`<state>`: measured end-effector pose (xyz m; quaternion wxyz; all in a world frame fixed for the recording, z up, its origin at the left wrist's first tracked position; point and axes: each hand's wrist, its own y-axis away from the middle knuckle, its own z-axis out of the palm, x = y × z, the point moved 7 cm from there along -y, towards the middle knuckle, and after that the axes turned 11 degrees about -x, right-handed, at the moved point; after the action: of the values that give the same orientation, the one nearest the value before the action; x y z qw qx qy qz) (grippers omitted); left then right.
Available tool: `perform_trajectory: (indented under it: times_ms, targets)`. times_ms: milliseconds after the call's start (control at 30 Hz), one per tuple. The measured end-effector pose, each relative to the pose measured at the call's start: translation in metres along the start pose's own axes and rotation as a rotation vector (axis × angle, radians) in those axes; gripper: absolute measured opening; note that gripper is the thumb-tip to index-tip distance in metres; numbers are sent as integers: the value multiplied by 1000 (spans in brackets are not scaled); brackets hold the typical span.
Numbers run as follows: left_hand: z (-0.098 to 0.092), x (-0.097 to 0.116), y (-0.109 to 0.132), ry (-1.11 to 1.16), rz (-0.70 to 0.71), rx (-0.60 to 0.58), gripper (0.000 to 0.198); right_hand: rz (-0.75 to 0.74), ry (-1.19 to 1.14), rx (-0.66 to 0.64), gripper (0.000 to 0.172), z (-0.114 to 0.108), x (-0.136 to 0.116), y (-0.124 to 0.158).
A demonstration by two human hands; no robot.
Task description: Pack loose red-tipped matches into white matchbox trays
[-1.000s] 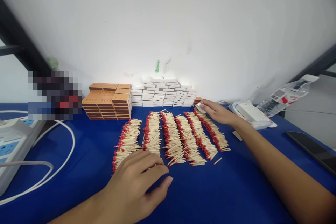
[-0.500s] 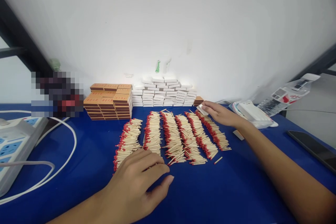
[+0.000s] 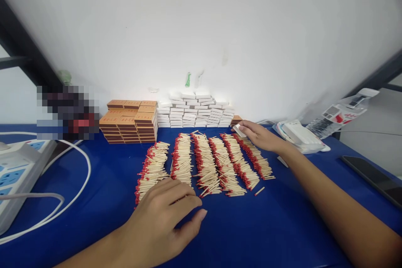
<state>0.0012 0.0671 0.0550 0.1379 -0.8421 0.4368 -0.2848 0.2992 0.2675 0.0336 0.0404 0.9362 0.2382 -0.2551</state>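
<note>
Six rows of matches (image 3: 204,163) lie mid-bench (image 3: 270,234), each row running away toward the wall, pale sticks crosswise with red heads to the left. One stray match (image 3: 259,191) lies beside them. The left hand (image 3: 160,217) curls its fingers over the near ends, grip unclear, while the right hand (image 3: 260,136) pinches one small white box (image 3: 240,130) at the far end.

Head view, down over table (image 3: 270,226)

Wooden matches (image 3: 205,163), matt blue tablecloth (image 3: 270,226), white cardboard trays (image 3: 194,111)
</note>
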Motion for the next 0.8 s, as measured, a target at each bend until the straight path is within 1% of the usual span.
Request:
perform_trajectory:
  times_ms: [100, 267, 433, 567, 800]
  targets:
    - [0, 1, 0, 0, 7, -3, 8, -34, 19, 8, 44, 4, -3, -9]
    - [-1, 1, 1, -9, 7, 10, 8, -100, 45, 4, 42, 12, -15, -17]
    - [0, 1, 1, -16, 7, 7, 6, -118, 32, -11, 43, 18, -23, -14]
    - [-1, 1, 1, -17, 12, 3, 6, -127, 17, -28, 43, 21, -24, -12]
    - [0, 1, 1, -23, 9, 6, 6, -116, 25, -18, 44, 16, -22, -9]
